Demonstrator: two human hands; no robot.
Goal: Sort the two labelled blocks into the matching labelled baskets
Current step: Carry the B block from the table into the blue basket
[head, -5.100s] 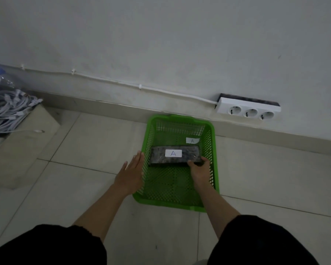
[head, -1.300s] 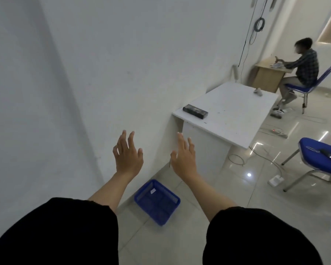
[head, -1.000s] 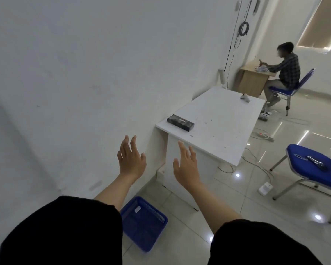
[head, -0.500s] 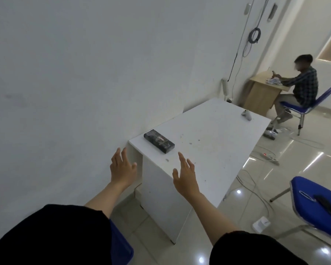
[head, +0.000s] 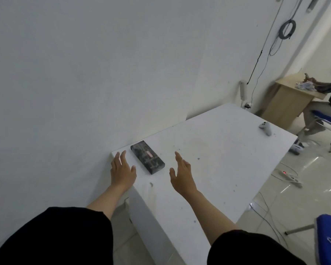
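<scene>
A dark rectangular block (head: pixel 147 157) lies flat near the corner of a white table (head: pixel 214 155), close to the wall. Its label cannot be read from here. My left hand (head: pixel 122 170) hovers just left of the block, fingers spread, holding nothing. My right hand (head: pixel 182 175) is held open to the right of the block, a short gap away from it. The block lies between the two hands, and neither touches it. No basket is in view.
A small white controller (head: pixel 265 128) lies at the table's far side. A person sits on a blue chair (head: pixel 329 123) at a wooden desk (head: pixel 287 100) at far right. Another blue chair (head: pixel 327 243) and floor cables (head: pixel 266 213) are at right. The wall runs along the left.
I have come closer to the table. Both open hands now reach over its corner on either side of the block. The blue basket on the floor has dropped out of sight.
</scene>
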